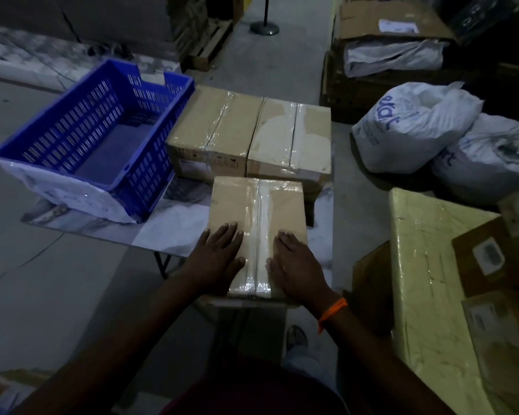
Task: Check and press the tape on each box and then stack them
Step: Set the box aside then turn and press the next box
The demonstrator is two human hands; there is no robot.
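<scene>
A brown cardboard box (258,205) lies nearest me on the table, with a strip of clear tape (262,229) running down its middle seam. My left hand (219,256) lies flat on the box top just left of the tape, fingers spread. On the other side of the tape my right hand (294,265) presses flat, an orange band at its wrist. Behind it two more taped boxes stand side by side: one at the left (210,130) and one at the right (291,136).
A blue slotted plastic crate (72,163) sits on the table's left part. White filled sacks (414,127) lie on the floor at right. A large yellowish wrapped carton (426,280) with small boxes on it stands close at my right. A pallet and a stand base are farther back.
</scene>
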